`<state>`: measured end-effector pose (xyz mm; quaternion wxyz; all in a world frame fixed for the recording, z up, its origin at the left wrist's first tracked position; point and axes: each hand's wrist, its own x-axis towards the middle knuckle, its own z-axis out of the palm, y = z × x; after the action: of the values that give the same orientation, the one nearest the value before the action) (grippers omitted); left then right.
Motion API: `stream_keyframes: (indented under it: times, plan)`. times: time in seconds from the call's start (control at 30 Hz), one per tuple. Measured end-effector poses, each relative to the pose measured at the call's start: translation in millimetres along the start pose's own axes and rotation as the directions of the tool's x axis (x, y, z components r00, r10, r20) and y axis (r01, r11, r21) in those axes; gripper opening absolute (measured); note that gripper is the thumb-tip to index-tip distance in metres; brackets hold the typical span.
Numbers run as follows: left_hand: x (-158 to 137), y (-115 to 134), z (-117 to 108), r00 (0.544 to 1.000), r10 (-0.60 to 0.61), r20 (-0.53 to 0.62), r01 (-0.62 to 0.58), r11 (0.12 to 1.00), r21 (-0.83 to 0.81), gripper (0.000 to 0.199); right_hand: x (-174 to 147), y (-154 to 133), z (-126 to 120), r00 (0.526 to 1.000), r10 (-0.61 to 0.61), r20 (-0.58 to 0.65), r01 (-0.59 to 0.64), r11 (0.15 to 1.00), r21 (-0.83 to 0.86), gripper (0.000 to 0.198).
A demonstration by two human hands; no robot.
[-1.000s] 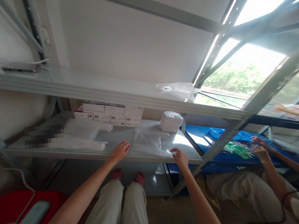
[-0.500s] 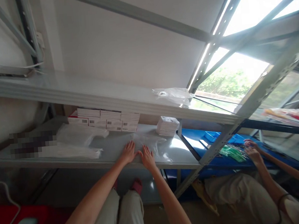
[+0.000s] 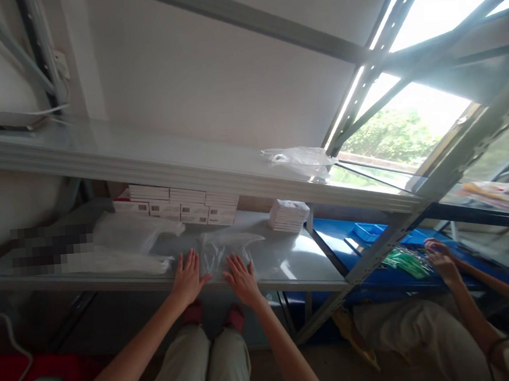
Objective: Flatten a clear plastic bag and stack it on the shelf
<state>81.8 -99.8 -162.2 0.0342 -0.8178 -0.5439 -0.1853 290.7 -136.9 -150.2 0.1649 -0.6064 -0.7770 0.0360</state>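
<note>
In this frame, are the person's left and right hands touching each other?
Apart. The head view shows an open gap between the left hand and right hand, with clear plastic visible between them.

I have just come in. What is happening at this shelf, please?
A person's left hand is at the left edge of a clear plastic bag on the lower shelf, and the right hand lies over its right part. Stacked white boxes stand behind it; at right, another person's hands are near green items.
</note>
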Motion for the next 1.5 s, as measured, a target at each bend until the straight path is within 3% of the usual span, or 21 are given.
stream_keyframes:
  times: [0.1,0.23,0.37,0.5,0.63,0.73,0.8,0.9,1.0,1.1,1.2,1.3,1.5]
  plan:
    - [1.3,1.1,-10.5,0.995,0.01,-0.104,-0.005,0.999,0.049,0.071,-2.6,-0.8,3.8,0.999,-0.015,-0.047,0.014,1.0,-0.005,0.055]
    - [35.8,28.4,-1.5,0.984,0.065,-0.165,-0.066,0.998,-0.001,0.067,-10.1,15.4,2.7,0.996,0.04,-0.081,-0.044,0.997,-0.058,0.056]
    - [68.1,47.3,28.1,0.996,0.032,-0.082,-0.037,0.998,-0.054,0.066,-21.9,36.2,-2.0,0.993,0.097,-0.069,-0.105,0.986,-0.129,0.055]
    - [75.8,41.5,48.0,0.998,-0.032,0.055,0.033,0.999,-0.025,0.075,-41.7,69.4,-9.3,0.98,0.178,-0.084,-0.192,0.962,-0.195,0.052]
    - [73.3,31.9,49.2,0.996,-0.016,0.089,0.018,1.0,-0.015,0.073,-65.9,111.6,-22.8,0.95,0.301,-0.079,-0.311,0.918,-0.245,0.05]
    - [74.8,33.8,43.2,0.999,-0.02,0.036,0.02,1.0,-0.005,0.073,-69.9,123.2,-38.1,0.898,0.408,-0.161,-0.435,0.878,-0.199,0.055]
    - [79.8,40.4,38.6,0.999,0.01,-0.038,-0.011,1.0,-0.017,0.069,-58.9,111.0,-50.2,0.885,0.383,-0.266,-0.429,0.892,-0.143,0.059]
    - [91.4,55.3,34.5,0.994,0.064,-0.09,-0.07,0.995,-0.067,0.06,-21.1,68.5,-63.8,0.912,0.217,-0.348,-0.264,0.96,-0.093,0.057]
    - [100.5,67.9,38.2,0.998,0.054,-0.032,-0.056,0.994,-0.097,0.055,29.1,25.1,-59.1,0.97,0.007,-0.244,-0.02,0.998,-0.052,0.052]
    - [101.7,69.8,48.9,0.996,0.072,0.058,-0.067,0.995,-0.077,0.052,67.8,9.2,-35.0,0.996,0.005,-0.092,-0.001,0.999,0.043,0.049]
    - [98.8,64.1,59.7,0.995,0.082,0.048,-0.079,0.995,-0.061,0.056,82.1,25.4,-8.7,0.999,0.026,0.028,-0.026,1.0,0.011,0.048]
    - [96.9,59.7,65.6,0.998,0.056,0.011,-0.055,0.996,-0.075,0.067,78.9,59.7,1.9,0.996,0.09,-0.022,-0.091,0.995,-0.049,0.047]
    - [97.8,58.2,72.1,0.998,0.055,-0.03,-0.058,0.993,-0.106,0.077,58.5,126.8,-20.1,0.924,0.353,-0.145,-0.368,0.925,-0.098,0.048]
